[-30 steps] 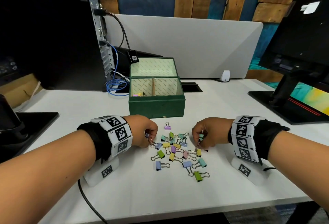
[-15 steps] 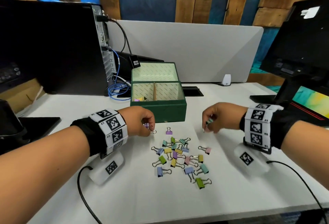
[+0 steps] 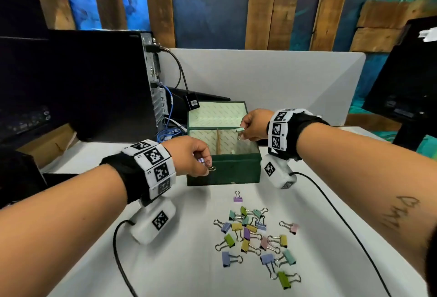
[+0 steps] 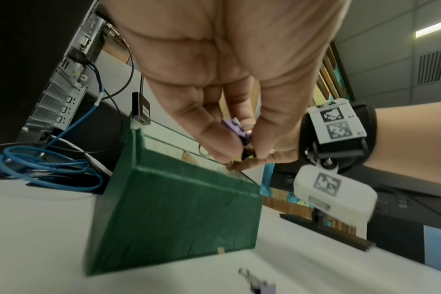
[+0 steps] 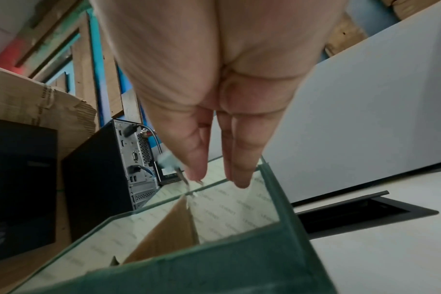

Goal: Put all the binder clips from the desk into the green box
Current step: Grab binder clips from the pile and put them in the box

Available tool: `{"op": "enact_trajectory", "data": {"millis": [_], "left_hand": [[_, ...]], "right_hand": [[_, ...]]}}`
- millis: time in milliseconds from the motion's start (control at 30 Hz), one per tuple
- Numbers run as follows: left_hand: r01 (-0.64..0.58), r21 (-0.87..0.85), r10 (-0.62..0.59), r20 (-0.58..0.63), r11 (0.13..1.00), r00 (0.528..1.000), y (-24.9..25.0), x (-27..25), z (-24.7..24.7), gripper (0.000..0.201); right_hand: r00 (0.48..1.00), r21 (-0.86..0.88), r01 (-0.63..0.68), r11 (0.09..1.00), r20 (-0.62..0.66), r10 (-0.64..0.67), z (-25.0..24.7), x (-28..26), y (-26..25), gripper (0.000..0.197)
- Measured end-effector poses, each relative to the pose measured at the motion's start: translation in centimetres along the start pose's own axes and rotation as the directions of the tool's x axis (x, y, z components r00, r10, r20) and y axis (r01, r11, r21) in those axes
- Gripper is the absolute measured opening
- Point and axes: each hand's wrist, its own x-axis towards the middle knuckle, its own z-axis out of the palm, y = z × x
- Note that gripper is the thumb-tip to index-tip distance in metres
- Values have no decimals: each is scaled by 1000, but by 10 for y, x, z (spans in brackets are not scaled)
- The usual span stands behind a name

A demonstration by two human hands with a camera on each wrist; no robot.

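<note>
The green box stands open at the desk's middle, lid leaning back, a cardboard divider splitting it in two. My right hand hovers over the right compartment and pinches a mint binder clip, which looks blurred beside the thumb in the right wrist view. My left hand is at the box's front left corner, pinching a purple binder clip just above the rim. Several coloured binder clips lie in a loose pile on the desk in front of the box.
A black computer tower with a coiled blue cable stands left of the box. A grey partition runs behind it and a monitor stands at the right. The wrist cameras' black cables trail across the desk.
Both hands have lifted from the pile with a clip each and moved toward the box. The right hand is now over the right compartment, the left at the front corner.
</note>
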Motion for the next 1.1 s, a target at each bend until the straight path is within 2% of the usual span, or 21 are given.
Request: {"op": "enact_trajectory", "data": {"millis": [100,233,300,367,600,733,800,867,967,1033,1100], "left_hand": [[-5,-95,3,-24,995,1000,13,16,-8,14],[-28,-118,18,-89,993,996,32,51,-8,10],[-32,-131,16,-120,991,993,39,67,-5,9],[-34,-114,17,-151,993,988,44,80,1,11],[-4,40,9,-118,999,993,39,85,16,34],[-69,33,73,-135,997,988,37,56,15,27],[-115,96,121,-54,989,991,39,39,16,25],[-148,209,123,128,966,984,40,20,21,26],[-194,351,48,384,916,922,36,-2,38,34],[-201,375,6,460,905,888,32,-13,49,42],[-204,379,-6,486,902,874,29,-22,56,54]], "right_hand": [[1000,-59,9,998,-4,-10,3,-1,4,10],[997,-53,45,998,-57,-48,-1,-23,17,20],[995,-36,70,997,-63,-72,-5,-40,25,14],[996,-89,72,993,-47,-77,-9,-60,33,9],[991,-258,59,964,132,-26,-10,-108,59,21],[957,-356,73,932,289,36,0,-118,67,29],[941,-374,82,924,335,52,8,-120,67,30],[931,-382,115,917,364,35,16,-123,63,35],[907,-378,218,900,420,-43,28,-122,50,47],[891,-381,290,878,443,-101,37,-119,42,56],[869,-406,357,841,476,-139,44,-114,34,63]]}}
